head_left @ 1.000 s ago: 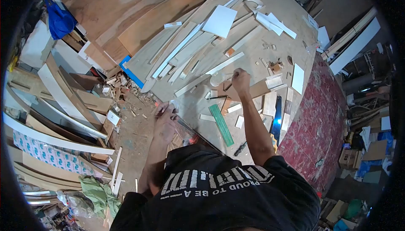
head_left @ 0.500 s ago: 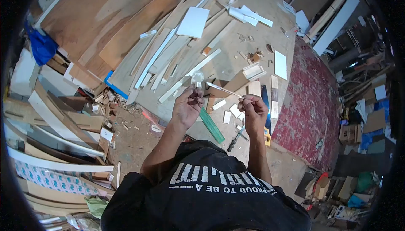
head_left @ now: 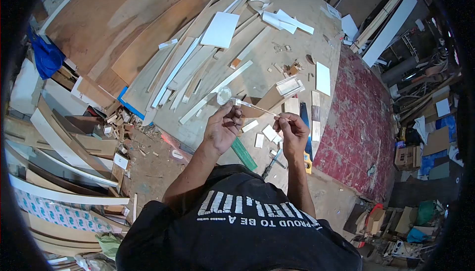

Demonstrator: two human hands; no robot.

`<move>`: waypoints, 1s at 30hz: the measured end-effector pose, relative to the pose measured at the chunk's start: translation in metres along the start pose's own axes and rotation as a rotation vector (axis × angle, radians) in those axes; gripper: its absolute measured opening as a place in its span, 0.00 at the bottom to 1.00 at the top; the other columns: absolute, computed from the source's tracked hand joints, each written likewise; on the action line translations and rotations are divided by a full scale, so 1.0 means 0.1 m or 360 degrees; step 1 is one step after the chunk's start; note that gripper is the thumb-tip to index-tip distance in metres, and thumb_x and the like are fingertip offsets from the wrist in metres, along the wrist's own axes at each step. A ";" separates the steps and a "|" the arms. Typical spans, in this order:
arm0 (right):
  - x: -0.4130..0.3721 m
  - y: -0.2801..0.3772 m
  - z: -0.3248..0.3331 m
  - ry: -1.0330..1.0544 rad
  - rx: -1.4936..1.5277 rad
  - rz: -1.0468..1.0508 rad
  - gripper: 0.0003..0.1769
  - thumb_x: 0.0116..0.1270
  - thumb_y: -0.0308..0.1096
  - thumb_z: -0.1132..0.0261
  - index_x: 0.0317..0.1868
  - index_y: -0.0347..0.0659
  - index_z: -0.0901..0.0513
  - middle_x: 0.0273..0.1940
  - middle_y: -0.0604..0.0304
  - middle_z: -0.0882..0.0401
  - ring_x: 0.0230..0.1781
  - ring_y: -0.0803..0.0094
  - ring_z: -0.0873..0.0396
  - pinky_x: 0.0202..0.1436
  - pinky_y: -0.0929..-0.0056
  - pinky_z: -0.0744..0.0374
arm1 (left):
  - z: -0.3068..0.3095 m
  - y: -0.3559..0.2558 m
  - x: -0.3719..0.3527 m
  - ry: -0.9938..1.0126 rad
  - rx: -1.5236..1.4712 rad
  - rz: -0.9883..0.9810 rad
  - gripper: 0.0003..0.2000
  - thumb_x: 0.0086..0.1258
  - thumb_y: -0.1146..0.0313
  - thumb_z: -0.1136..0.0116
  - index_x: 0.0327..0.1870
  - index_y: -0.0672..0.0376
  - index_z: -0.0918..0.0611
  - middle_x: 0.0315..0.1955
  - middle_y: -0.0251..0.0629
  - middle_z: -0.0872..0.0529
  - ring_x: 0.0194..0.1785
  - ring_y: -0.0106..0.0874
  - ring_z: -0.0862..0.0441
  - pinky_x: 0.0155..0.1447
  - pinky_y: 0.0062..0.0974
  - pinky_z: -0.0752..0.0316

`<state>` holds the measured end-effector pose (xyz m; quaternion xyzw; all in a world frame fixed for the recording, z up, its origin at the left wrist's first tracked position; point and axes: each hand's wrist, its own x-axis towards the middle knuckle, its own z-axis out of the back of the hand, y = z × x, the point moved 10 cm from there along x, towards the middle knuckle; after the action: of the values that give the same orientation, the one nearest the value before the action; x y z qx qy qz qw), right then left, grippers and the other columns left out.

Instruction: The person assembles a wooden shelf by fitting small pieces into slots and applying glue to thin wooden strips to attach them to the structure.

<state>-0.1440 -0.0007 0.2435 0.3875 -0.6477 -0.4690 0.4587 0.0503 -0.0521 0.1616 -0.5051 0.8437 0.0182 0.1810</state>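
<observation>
My right hand (head_left: 293,132) pinches the rear end of a thin brush-like stick (head_left: 262,109) with a whitish tip. That tip touches a small pale piece (head_left: 236,102) pinched in my left hand (head_left: 222,127), palm turned up. Just beyond my left fingertips is a round, whitish, translucent cup or lid (head_left: 224,94); whether my hand touches it I cannot tell. A green strip (head_left: 243,153) lies below my left hand. Right of centre, a long wooden box-like piece (head_left: 284,92) rests on the table.
Long wood strips (head_left: 217,92) and a white panel (head_left: 219,29) lie on the table (head_left: 302,48). A handsaw (head_left: 308,159) is beside my right hand. A red worn board (head_left: 354,127) borders the right side. Curved boards (head_left: 64,142) are stacked at left.
My right hand has moved left toward my left hand, bringing the stick's whitish tip against the small piece. The whole view has shifted slightly.
</observation>
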 end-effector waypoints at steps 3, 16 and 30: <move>-0.01 -0.05 0.00 0.0016 0.0009 -0.0057 0.06 0.72 0.21 0.38 0.46 0.30 0.16 0.38 0.53 0.14 0.31 0.72 0.19 0.36 0.74 0.23 | -0.04 -0.01 -0.01 0.0036 -0.0005 -0.0009 0.05 0.72 0.71 0.37 0.45 0.60 0.16 0.35 0.35 0.16 0.40 0.27 0.19 0.40 0.23 0.23; -0.03 -0.09 0.01 -0.0035 0.0122 -0.0093 0.06 0.71 0.20 0.38 0.44 0.30 0.16 0.36 0.53 0.14 0.29 0.74 0.22 0.33 0.77 0.25 | -0.05 -0.01 -0.06 0.0067 0.0022 0.0015 0.07 0.74 0.68 0.39 0.44 0.63 0.16 0.36 0.40 0.15 0.42 0.29 0.18 0.41 0.24 0.23; -0.05 0.01 0.09 -0.0102 0.0267 -0.0027 0.06 0.72 0.21 0.38 0.46 0.29 0.17 0.37 0.54 0.15 0.30 0.74 0.22 0.35 0.76 0.24 | -0.13 -0.02 -0.23 0.0068 0.0219 -0.0054 0.07 0.74 0.69 0.36 0.47 0.58 0.16 0.37 0.36 0.15 0.37 0.25 0.20 0.38 0.20 0.24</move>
<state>-0.1513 0.0067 0.2418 0.4149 -0.6957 -0.4292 0.3995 0.0580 -0.0364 0.1818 -0.5060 0.8379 -0.0537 0.1976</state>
